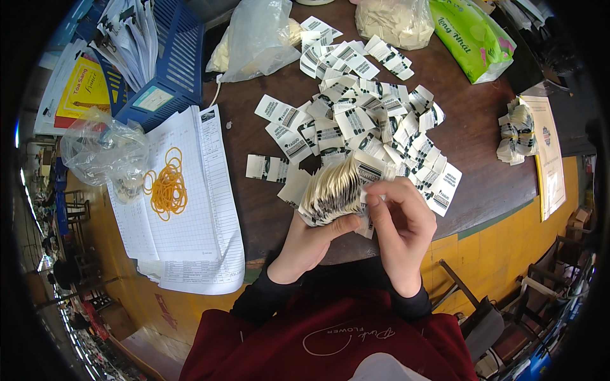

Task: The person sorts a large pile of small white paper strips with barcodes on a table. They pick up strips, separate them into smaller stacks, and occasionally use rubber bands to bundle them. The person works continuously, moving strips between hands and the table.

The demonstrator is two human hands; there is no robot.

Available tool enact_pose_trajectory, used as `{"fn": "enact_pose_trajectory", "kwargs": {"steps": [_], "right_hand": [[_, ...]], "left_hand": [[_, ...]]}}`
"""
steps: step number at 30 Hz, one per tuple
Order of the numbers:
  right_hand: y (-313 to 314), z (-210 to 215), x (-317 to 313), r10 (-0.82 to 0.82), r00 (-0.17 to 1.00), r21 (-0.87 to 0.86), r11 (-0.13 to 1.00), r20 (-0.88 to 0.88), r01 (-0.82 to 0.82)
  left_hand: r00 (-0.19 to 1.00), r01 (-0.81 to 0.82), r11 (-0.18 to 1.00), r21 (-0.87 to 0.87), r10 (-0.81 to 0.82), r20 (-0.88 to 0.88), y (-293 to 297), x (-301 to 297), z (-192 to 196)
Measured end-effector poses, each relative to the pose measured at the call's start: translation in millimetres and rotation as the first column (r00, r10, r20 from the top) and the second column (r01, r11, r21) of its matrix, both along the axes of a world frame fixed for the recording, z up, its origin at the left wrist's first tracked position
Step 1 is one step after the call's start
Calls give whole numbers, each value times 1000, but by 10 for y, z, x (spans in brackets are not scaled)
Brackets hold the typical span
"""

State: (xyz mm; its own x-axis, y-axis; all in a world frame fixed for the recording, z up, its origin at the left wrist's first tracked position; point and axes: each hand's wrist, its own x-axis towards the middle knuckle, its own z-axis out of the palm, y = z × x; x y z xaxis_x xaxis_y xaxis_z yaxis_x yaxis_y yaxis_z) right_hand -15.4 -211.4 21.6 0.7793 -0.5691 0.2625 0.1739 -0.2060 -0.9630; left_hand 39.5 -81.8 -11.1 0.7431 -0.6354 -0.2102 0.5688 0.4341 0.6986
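My left hand (311, 244) is wrapped round a thick fanned stack of printed labels (333, 190), its thumb across the near side. At the right end of that stack, my right hand (403, 225) pinches a label between thumb and forefinger. Whether that label is loose from the stack I cannot tell. Just beyond my hands lies a heap of loose white labels (356, 120) with black print, some overlapping and turned different ways. A single label strip (267, 167) lies to the left of the stack.
Orange rubber bands (168, 190) lie on paper sheets (219, 254) at left, beside a crumpled plastic bag (105, 149). Behind stand a blue file rack (171, 63) and filled bags (394, 22). A green tissue pack (473, 38), a banded label bundle (518, 133) and a booklet (551, 165) sit right.
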Motion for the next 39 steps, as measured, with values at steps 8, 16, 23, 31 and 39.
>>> {"fn": "enact_pose_trajectory", "kwargs": {"steps": [8, 16, 23, 31, 39], "right_hand": [[-7, -9, -46, -2, 997, 24, 1000, -79, 4], [-40, 13, -40, 2, 996, -120, 993, -89, -13], [-12, -5, -23, -7, 998, -51, 999, -63, 4], [-43, 20, -31, 8, 997, -166, 986, -75, -20], [42, 11, -20, -66, 997, 118, 990, -48, 71]], "left_hand": [[999, 2, 1000, 21, -3, 41, -14, 0, 7], [996, -26, 995, 91, 18, 82, -13, 3, 6], [994, -16, 993, 117, 3, 109, -9, 1, 7], [992, -7, 989, 149, -13, 128, 9, 1, 2], [979, -20, 986, 164, -14, 202, -1, -2, -15]]}}
